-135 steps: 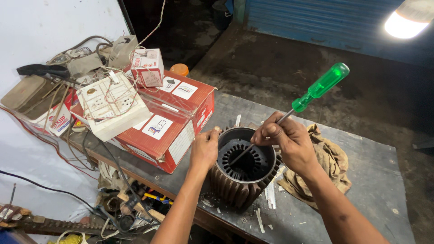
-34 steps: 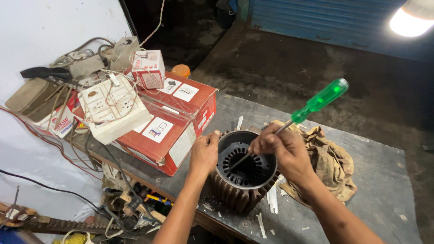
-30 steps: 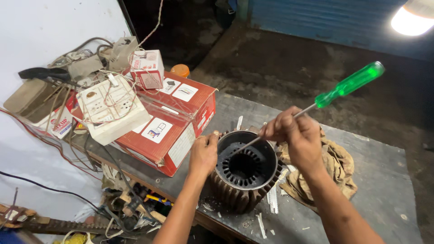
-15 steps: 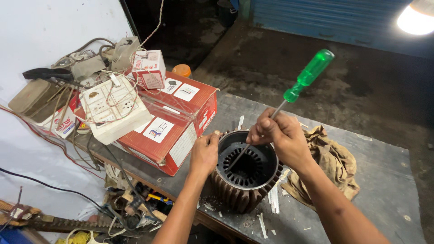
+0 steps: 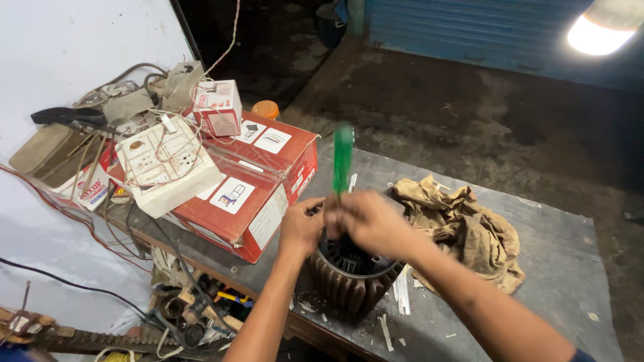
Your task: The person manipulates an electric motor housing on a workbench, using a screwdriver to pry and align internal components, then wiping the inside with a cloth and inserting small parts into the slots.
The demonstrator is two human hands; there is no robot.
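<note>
Head camera looks down on the right hand (image 5: 372, 221) clenched around the shaft of a green-handled screwdriver (image 5: 343, 157), its blurred handle standing nearly upright above the fist; the left hand (image 5: 302, 228) curls its fingers over the near rim of a ribbed motor stator (image 5: 352, 285), which sits on the grey metal desk (image 5: 550, 268); just right of the stator lies a crumpled tan rag (image 5: 466, 224); to the left rest red cardboard boxes (image 5: 258, 188), a white switchboard (image 5: 168, 164) tangled in wires on top of them; pale scraps (image 5: 401, 302) litter the desk beside the stator.
</note>
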